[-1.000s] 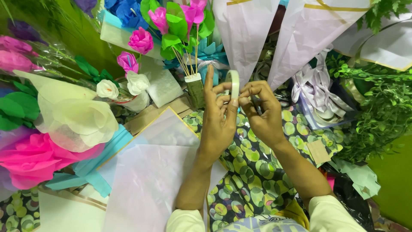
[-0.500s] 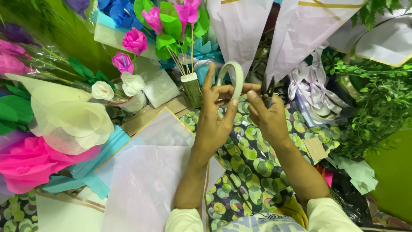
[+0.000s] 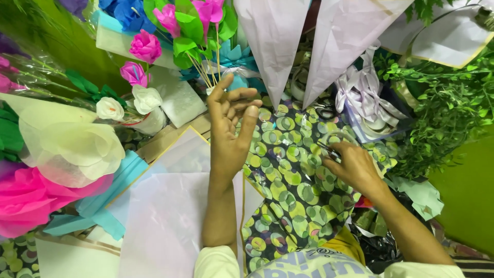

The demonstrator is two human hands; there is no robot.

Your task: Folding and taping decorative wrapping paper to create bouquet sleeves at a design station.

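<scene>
The hands have parted; right hand (image 3: pixel 355 167) pinches the clear tape roll (image 3: pixel 337 141); left hand (image 3: pixel 231 126) lifts, grip open, empty.

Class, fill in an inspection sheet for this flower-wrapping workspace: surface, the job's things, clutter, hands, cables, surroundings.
Surface: covered by a dark wrapping sheet printed with green circles and pale lilac paper sheets.
Job's things: clear tape roll, partly hidden by the right hand.
Clutter: pink paper flowers, white paper roses, lilac ribbon bundle, white paper cones.
Hands: left hand raised, fingers spread, holding nothing; right hand grips the tape roll.
Cables: nothing seen.
Surroundings: green leafy sprigs, green wall.
</scene>
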